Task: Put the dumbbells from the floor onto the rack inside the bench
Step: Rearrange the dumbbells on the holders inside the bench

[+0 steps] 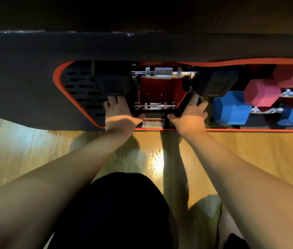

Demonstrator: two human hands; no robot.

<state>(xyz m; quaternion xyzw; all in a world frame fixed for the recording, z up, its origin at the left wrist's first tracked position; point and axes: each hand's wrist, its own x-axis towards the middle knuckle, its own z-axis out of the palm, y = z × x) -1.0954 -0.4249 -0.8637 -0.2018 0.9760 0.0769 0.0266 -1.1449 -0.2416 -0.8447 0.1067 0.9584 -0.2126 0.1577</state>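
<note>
The dark bench (25,78) has a red-edged opening onto its inner rack (160,90). A small black dumbbell (155,106) with a chrome handle sits at the rack's front. My left hand (119,115) grips its left head and my right hand (190,115) grips its right head, so both heads are mostly hidden. Behind it lies a bigger black dumbbell (161,72) across the rack. To the right, a blue dumbbell (231,108) and a pink dumbbell (262,92) rest inside the rack.
A white warning label (153,123) sits on the rack's front edge between my hands. A slotted black panel (83,87) fills the opening's left end. The wooden floor (61,151) lies in front of the bench, and my dark-clothed knee (117,212) is below.
</note>
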